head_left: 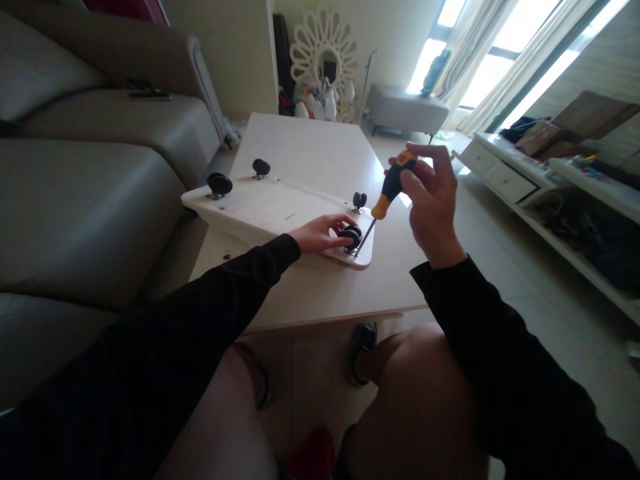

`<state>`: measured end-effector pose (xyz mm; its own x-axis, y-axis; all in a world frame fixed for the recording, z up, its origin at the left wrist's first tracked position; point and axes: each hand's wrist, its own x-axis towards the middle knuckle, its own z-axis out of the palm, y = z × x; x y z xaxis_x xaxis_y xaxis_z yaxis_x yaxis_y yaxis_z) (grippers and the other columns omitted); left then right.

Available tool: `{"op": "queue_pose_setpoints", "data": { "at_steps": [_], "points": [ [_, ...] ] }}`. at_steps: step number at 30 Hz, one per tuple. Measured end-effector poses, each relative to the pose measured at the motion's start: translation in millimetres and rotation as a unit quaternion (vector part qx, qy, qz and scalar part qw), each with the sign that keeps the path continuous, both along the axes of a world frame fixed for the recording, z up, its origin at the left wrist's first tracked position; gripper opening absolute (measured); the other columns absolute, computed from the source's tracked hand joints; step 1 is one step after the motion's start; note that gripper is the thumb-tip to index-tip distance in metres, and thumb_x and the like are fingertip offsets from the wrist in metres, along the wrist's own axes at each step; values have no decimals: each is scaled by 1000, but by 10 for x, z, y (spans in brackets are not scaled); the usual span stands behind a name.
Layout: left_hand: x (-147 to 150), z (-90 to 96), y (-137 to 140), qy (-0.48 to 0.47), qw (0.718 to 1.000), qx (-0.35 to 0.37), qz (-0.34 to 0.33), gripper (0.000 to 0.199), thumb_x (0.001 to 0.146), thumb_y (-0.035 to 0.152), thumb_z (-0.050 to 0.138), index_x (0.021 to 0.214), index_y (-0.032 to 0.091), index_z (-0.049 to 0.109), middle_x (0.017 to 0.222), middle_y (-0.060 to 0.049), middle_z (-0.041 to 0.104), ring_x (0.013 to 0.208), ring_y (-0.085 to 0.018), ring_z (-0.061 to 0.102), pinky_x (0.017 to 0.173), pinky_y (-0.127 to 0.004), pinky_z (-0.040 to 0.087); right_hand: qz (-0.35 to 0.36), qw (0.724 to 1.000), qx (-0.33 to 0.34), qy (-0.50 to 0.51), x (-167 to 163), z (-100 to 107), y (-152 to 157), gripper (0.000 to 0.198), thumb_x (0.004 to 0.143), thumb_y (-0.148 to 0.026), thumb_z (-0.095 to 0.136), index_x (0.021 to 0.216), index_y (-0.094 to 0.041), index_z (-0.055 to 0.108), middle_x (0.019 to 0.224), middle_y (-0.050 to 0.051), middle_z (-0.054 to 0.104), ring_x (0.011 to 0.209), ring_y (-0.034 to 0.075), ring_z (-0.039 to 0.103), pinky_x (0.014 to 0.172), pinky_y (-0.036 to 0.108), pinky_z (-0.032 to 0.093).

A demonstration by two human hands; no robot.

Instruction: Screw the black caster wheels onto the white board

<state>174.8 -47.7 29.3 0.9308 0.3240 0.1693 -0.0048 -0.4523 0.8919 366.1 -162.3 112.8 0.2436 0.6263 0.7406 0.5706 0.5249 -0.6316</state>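
Observation:
A white board [280, 207] lies on a pale table, with black caster wheels at its corners. My left hand [323, 233] has its fingers closed around the near right caster wheel [351, 235]. In my right hand [434, 200] is a yellow and black screwdriver [395, 180], gripped by its handle and tilted. The tip of its shaft reaches the metal plate beneath that wheel, where a screw is too small to make out. Another caster [359, 201] stands just behind, and two more, a near left caster [219, 184] and a far left caster [261, 167], sit at the other end.
The table [310, 143] stretches away in front of my knees. A grey sofa [90, 213] runs along the left side. To the right stands a white cabinet [500, 175] with drawers. A grey bench [407, 110] and a white petal-framed mirror [305, 50] are at the back.

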Motion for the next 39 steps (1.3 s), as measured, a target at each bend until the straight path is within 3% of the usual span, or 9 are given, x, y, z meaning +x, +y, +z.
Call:
{"op": "queue_pose_setpoints", "data": {
  "at_steps": [3, 8, 16, 21, 28, 31, 35, 39],
  "points": [
    [-4, 8, -5, 2, 1000, 1, 0, 41, 91, 30, 74, 126, 10, 66, 102, -11, 74, 84, -17, 64, 78, -32, 52, 16, 1000, -4, -2, -31, 42, -37, 35, 88, -52, 75, 115, -35, 61, 96, 0, 73, 86, 21, 73, 78, 44, 64],
    [0, -2, -6, -1, 1000, 1, -1, 41, 91, 29, 74, 126, 10, 66, 103, -11, 74, 86, -17, 64, 79, -32, 51, -47, 999, 3, -6, 16, 57, -23, 42, 79, -53, 84, 107, -34, 61, 81, -3, 66, 74, 19, 68, 69, 38, 61],
    [-3, -23, 4, 0, 1000, 1, 2, 42, 91, 32, 74, 127, 12, 66, 103, -10, 74, 85, -17, 65, 79, -32, 51, -75, 997, 16, -25, 37, 1, -17, 40, 80, -44, 84, 110, -35, 59, 81, -4, 64, 72, 16, 65, 65, 33, 56],
    [-13, 0, -4, 2, 1000, 5, 1, 41, 91, 31, 75, 127, 13, 67, 110, -12, 75, 85, -16, 64, 80, -33, 52, -101, 994, 17, -46, 78, 0, -16, 43, 78, -40, 86, 112, -35, 60, 79, -5, 62, 69, 16, 60, 70, 37, 55],
    [-11, 2, -17, 2, 1000, -6, 11, 40, 90, 31, 76, 124, 13, 67, 114, -12, 74, 82, -15, 64, 78, -32, 51, -147, 987, 57, -24, -111, 3, -56, 33, 79, -35, 83, 105, -33, 63, 82, -4, 62, 71, 14, 61, 66, 34, 54],
    [-10, -2, -15, 3, 1000, 4, 8, 43, 88, 33, 77, 125, 13, 67, 111, -11, 75, 86, -17, 65, 79, -32, 50, -161, 982, 101, 5, -135, 144, -120, 27, 80, -32, 82, 100, -33, 65, 81, -3, 61, 70, 16, 59, 64, 36, 53],
    [-11, -15, -17, -2, 1000, 9, 23, 55, 83, 35, 82, 129, 12, 65, 119, -14, 73, 92, -19, 66, 80, -33, 51, -165, 960, 224, 40, -92, 378, -218, 28, 82, -30, 81, 103, -38, 64, 89, -1, 62, 77, 19, 59, 70, 38, 53],
    [4, -52, -24, -22, 999, 6, 35, 61, 78, 33, 85, 131, 14, 63, 130, -16, 69, 94, -19, 66, 79, -33, 53, -128, 952, 270, 59, -77, 415, -228, 32, 78, -28, 86, 102, -31, 66, 86, -3, 59, 74, 15, 55, 69, 34, 48]
  ]
}}
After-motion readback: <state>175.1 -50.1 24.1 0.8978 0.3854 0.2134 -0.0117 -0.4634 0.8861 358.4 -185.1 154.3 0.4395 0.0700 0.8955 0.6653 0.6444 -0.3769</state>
